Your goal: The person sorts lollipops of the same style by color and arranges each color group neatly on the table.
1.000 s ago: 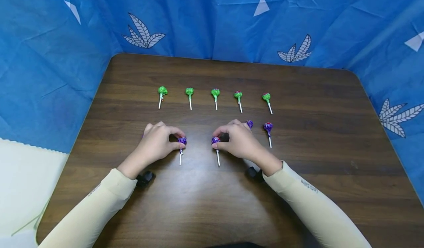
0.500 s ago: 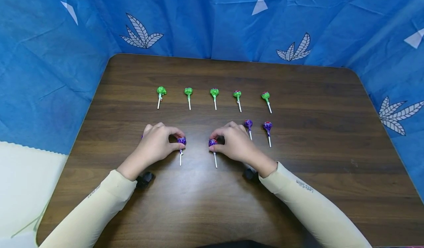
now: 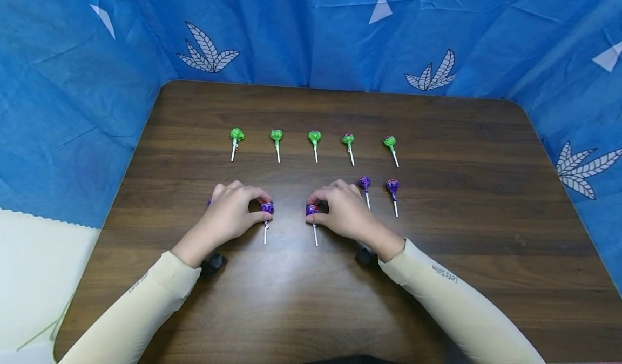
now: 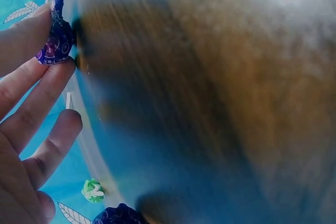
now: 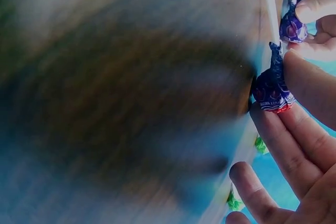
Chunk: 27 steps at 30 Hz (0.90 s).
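My left hand (image 3: 232, 210) pinches the wrapped head of a purple lollipop (image 3: 266, 208) between thumb and fingers. The same lollipop (image 4: 59, 40) shows in the left wrist view, close against the table. Across a small gap, my right hand (image 3: 344, 208) pinches another purple lollipop (image 3: 311, 210) by its head; its white stick points toward me. In the right wrist view that lollipop (image 5: 272, 88) touches thumb and fingertips. Beside the left hand, a further purple lollipop (image 3: 209, 203) is mostly hidden. Two more, a purple lollipop (image 3: 364, 183) and its neighbour (image 3: 392, 187), lie right of the right hand.
Several green lollipops lie in a row farther back, from the leftmost green lollipop (image 3: 236, 135) to the rightmost green lollipop (image 3: 390, 142). The brown wooden table (image 3: 461, 299) meets a blue curtain (image 3: 291, 29) at its back and sides.
My right hand has shifted slightly left with its lollipop, uncovering more of the purple lollipop behind it, then stayed nearly still. The left hand has barely moved.
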Motion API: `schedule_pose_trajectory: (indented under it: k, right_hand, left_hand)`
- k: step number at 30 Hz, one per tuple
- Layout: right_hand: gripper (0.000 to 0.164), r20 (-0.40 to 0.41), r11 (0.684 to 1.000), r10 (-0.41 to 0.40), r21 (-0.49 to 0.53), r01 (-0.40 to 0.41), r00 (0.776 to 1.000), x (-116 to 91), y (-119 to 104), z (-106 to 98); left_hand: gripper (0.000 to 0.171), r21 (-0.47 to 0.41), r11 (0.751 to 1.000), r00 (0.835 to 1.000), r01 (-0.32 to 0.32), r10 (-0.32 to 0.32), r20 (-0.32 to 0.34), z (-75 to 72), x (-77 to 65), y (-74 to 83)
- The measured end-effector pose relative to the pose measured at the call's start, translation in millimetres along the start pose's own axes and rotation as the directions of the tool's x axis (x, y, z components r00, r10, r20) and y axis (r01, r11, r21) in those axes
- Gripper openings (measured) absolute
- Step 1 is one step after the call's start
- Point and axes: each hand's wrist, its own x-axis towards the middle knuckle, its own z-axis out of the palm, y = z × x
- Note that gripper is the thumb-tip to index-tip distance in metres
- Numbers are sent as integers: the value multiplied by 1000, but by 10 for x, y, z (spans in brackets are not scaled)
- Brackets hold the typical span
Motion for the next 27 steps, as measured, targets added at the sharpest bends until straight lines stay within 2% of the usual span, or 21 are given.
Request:
schedule_pose_trajectory:
  k: [6, 16, 22, 27]
  right_hand:
    - [28, -6, 1000, -3, 2, 3, 1000, -20, 33, 3]
    - [33, -47, 999, -24, 27, 25, 999, -65, 97, -33]
    - [38, -100, 993, -2, 118, 14, 995, -174, 220, -245]
    - [41, -164, 988, 50, 153, -25, 985, -300, 507, -503]
  left_hand:
    - [30, 11, 1000, 1000, -16, 16, 2, 13, -1, 25]
    - [34, -27, 999, 1000, -30, 30, -5, 11, -16, 65]
    - [35, -34, 997, 997, -65, 64, -38, -31, 18, 136]
    - [38, -27, 992, 992, -120, 119, -39, -79, 143, 354]
